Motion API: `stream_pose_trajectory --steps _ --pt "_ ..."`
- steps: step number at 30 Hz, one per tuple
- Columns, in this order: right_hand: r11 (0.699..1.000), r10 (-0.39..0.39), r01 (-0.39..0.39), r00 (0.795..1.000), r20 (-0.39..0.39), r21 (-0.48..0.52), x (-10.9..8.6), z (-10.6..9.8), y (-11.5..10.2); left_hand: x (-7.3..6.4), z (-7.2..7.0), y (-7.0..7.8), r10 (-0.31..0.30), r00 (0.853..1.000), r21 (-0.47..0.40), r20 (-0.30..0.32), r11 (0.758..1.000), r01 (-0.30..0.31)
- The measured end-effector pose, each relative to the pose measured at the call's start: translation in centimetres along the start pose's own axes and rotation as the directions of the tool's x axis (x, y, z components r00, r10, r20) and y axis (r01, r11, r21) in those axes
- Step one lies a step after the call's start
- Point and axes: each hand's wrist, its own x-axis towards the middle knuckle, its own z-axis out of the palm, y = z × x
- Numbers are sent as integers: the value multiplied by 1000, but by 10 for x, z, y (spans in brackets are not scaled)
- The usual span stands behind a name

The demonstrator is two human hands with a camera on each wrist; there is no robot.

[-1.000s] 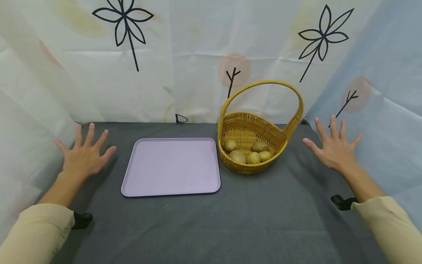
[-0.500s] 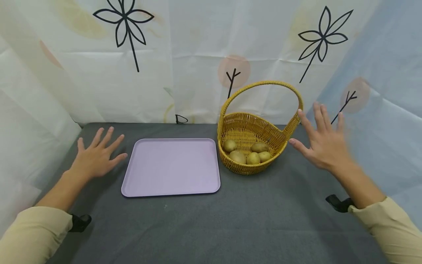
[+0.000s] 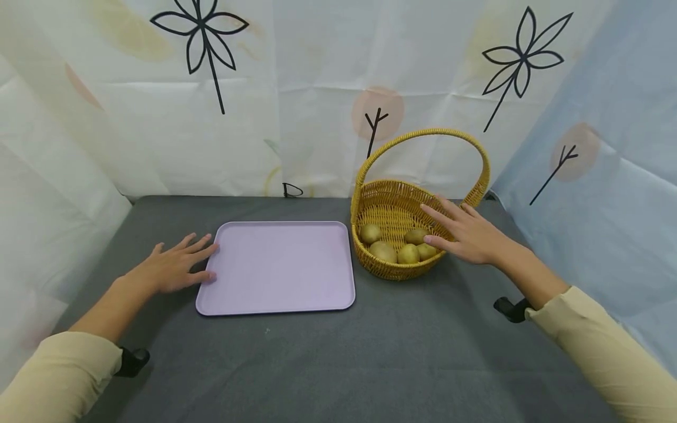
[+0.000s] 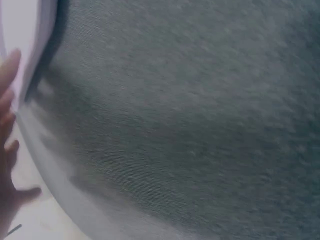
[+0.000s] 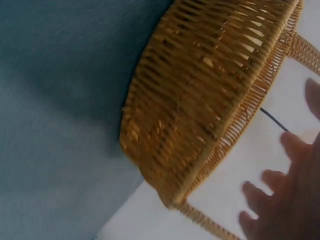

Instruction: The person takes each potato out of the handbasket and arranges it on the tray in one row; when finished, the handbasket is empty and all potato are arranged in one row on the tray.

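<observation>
A yellow wicker basket [image 3: 394, 271] with a tall arched handle stands at the back right of centre, with several potatoes [image 3: 383, 252] in it. My right hand [image 3: 468, 235] reaches over the basket's right rim, fingers extended and holding nothing. In the right wrist view its fingers [image 5: 257, 200] show above the rim, beside the woven wall [image 5: 185, 100]. Left of the basket lies a flat lilac tray [image 3: 280, 267]. My left hand [image 3: 171, 267] is at the tray's left edge, fingers spread, fingertips overlapping the rim. The left wrist view catches only part of that hand [image 4: 7, 150] near the tray's corner [image 4: 30, 45].
A dark grey cloth [image 3: 296, 364] covers the table. White printed curtains [image 3: 312, 88] rise right behind the tray and basket, and a bluish-white one [image 3: 608, 194] closes the right side. Each wrist bears a black strap mount [image 3: 512, 309].
My right hand has swung left from beside the curtain to over the basket's rim. My left hand has moved right and slightly nearer, to the tray's edge. Tray, basket and potatoes stay put.
</observation>
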Motion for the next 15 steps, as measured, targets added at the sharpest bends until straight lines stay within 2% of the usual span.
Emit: stream_pose_trajectory --steps 4,6,11,15 --pt "982 31 -59 987 158 179 14 1 0 -2 2 0 63 998 -23 -4 998 -63" --pt "967 34 -87 975 219 240 21 1 2 -2 3 0 76 997 -20 -7 997 -76" --pt "946 -1 -109 940 341 304 35 0 6 -2 2 0 67 998 -28 0 997 -67" --pt "933 -56 -91 919 391 348 47 1 10 -2 0 0 56 998 -37 12 998 -56"
